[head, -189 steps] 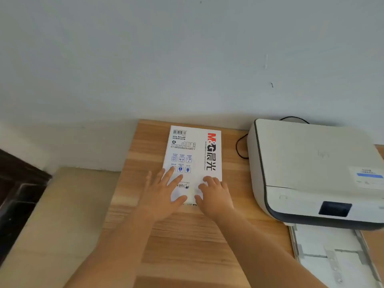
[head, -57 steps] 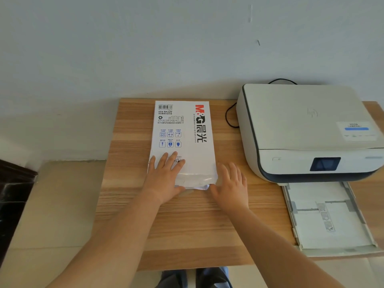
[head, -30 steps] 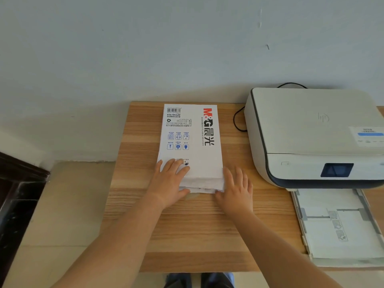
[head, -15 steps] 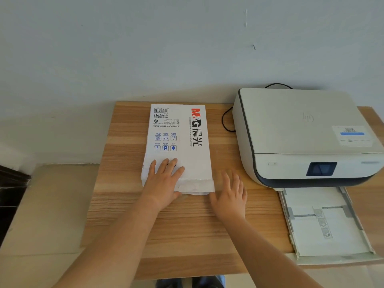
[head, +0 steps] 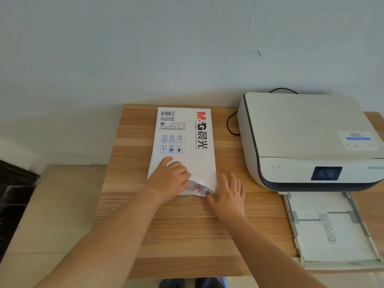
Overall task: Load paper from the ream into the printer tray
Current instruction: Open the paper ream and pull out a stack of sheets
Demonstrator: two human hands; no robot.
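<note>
A white ream of paper (head: 187, 138) with red and black print lies lengthwise on the wooden table (head: 187, 229). My left hand (head: 169, 178) rests on its near end, fingers curled around the lifted wrapper flap. My right hand (head: 227, 193) lies flat on the table at the ream's near right corner, fingers spread, thumb touching the crumpled flap. To the right stands the white printer (head: 301, 138). Its paper tray (head: 328, 231) is pulled out toward me, with no loose stack in it.
A black cable (head: 230, 125) loops between the ream and the printer. The wall runs right behind the table. Left of the table there is a beige floor (head: 52, 215) and a dark object (head: 12, 196) at the far left.
My left hand's fingers have curled from flat on the wrapper to gripping its near flap, which now lifts. My right hand stays beside the corner.
</note>
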